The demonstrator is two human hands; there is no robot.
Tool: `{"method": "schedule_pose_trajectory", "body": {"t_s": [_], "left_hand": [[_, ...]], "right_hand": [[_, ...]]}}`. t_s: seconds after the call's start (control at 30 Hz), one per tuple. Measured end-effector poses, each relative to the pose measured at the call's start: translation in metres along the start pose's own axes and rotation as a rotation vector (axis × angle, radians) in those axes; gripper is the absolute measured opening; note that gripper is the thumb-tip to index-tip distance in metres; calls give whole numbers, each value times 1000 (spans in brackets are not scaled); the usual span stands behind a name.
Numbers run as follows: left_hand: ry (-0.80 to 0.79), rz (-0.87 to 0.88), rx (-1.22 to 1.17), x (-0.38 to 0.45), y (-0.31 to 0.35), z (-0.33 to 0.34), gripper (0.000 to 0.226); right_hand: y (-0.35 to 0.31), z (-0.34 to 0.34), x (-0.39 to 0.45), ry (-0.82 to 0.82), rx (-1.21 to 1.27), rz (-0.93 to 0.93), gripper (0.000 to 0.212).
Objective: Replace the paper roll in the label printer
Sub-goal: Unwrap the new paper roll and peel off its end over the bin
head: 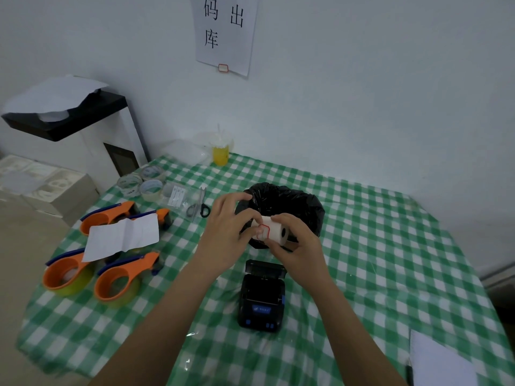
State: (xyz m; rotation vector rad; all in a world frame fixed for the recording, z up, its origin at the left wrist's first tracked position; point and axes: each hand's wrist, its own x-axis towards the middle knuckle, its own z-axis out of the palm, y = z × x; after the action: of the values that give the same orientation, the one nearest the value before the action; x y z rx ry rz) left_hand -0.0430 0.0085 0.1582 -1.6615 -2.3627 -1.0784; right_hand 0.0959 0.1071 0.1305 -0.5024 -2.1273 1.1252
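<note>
Bare forearms (167,316), no sleeves

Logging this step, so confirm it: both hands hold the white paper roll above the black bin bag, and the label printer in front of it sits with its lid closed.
One detail is wrong. The head view shows the label printer with its lid open, compartment exposed. The rest stands: left hand and right hand hold the white paper roll above the black bin bag.

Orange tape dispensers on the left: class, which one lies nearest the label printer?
The front right dispenser: it sits closest to the label printer, while the other three dispensers lie further left or further back.
</note>
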Motion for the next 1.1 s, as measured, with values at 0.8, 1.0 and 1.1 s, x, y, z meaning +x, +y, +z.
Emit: {"method": "schedule_pose_trajectory", "body": {"t_s": [0.8,1.0,1.1], "left_hand": [[100,3,32,-5,-1,4,30],[83,60,118,-5,-1,6,27],[64,64,119,-6,-1,8,25]], "right_hand": [[-3,5,-4,26,74,81,39],[0,6,-6,15,37,71,39],[3,7,-8,29,69,122,39]]}}
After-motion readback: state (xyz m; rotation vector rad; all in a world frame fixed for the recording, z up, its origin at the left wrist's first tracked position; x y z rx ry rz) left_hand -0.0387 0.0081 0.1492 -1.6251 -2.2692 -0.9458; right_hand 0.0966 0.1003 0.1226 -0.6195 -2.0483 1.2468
